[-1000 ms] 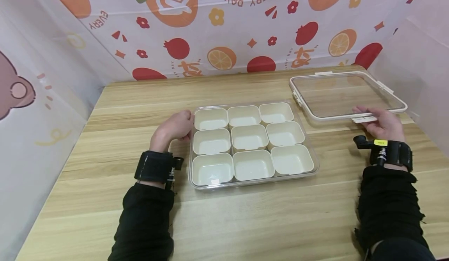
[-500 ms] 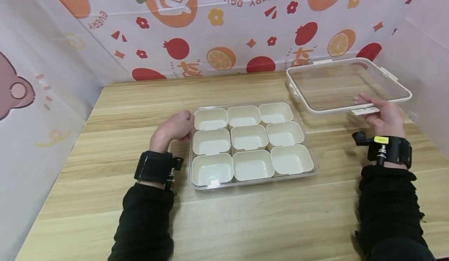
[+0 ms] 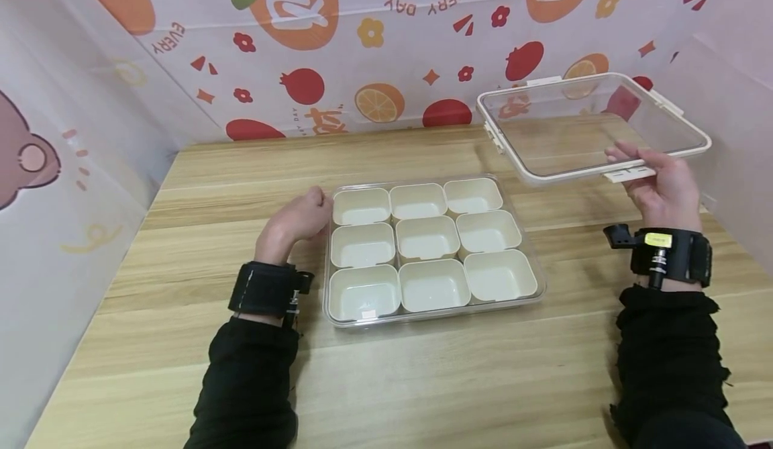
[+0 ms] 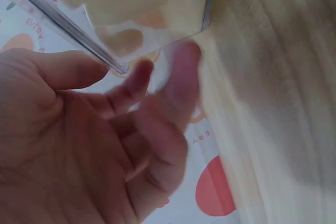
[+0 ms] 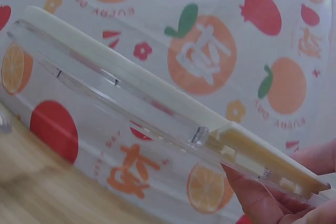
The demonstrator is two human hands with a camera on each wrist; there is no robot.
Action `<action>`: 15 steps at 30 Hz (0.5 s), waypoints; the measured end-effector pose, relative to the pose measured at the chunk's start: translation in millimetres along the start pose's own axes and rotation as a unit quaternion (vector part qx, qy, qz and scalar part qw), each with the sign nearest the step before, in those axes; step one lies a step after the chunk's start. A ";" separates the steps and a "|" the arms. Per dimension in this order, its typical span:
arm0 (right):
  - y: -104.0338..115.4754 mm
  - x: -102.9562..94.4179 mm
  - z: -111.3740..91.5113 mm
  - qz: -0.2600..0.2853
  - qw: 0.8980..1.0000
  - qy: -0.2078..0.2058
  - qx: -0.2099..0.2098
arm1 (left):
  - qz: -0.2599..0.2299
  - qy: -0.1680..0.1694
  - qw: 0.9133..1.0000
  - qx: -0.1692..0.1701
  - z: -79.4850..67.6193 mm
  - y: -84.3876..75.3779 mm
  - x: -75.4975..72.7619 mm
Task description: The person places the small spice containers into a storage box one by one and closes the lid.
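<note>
A clear plastic box (image 3: 435, 311) sits on the table, holding several cream cups (image 3: 429, 237) in rows. My left hand (image 3: 298, 221) is at the box's far left side. In the left wrist view, its fingers (image 4: 163, 145) are loosely bent and the thumb lies by the corner of the clear rim; firm contact cannot be told. My right hand (image 3: 664, 184) holds a clear lid (image 3: 580, 133) with a white frame by its near edge, beside a latch (image 3: 630, 174). The lid is raised off the table, right of and behind the box. Part of that grip is hidden.
A pale wood table (image 3: 471, 382) lies under everything. Behind it hangs a fruit-printed cloth (image 3: 398, 53), close to the lid's far edge. Light cloth walls (image 3: 78, 187) stand at both sides.
My right hand has lifted the lid off the back right of the table, bringing it up and slightly left. The left hand and the box have hardly moved.
</note>
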State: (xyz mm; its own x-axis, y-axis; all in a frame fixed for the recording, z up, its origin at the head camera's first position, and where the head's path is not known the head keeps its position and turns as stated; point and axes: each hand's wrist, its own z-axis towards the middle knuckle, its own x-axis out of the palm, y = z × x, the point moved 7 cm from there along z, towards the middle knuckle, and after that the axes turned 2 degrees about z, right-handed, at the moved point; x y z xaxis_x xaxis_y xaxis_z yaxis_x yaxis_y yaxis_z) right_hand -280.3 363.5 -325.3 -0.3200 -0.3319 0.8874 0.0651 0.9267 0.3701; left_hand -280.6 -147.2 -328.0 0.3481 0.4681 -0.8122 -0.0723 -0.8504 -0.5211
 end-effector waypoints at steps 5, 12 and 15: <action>-3.5 14.1 -4.7 0.024 1.000 0.018 0.002 | 0.007 -0.090 0.996 -0.001 -0.4 -3.8 -14.7; -10.2 30.4 -15.5 0.020 1.000 0.020 -0.011 | -0.028 -0.261 0.964 0.037 -6.5 -17.9 -34.9; -13.3 37.0 -20.0 0.021 0.999 0.029 -0.015 | -0.045 -0.303 0.951 0.048 -9.8 -23.1 -40.4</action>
State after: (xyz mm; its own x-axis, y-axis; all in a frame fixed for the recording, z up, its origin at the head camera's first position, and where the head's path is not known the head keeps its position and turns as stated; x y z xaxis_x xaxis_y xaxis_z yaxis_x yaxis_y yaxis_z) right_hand -274.0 335.4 -291.9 -0.2609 -0.3035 0.9164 0.1056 0.9346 0.3396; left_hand -283.8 -148.8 -280.5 -0.2439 0.6150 -0.7498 -0.1621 -0.7882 -0.5937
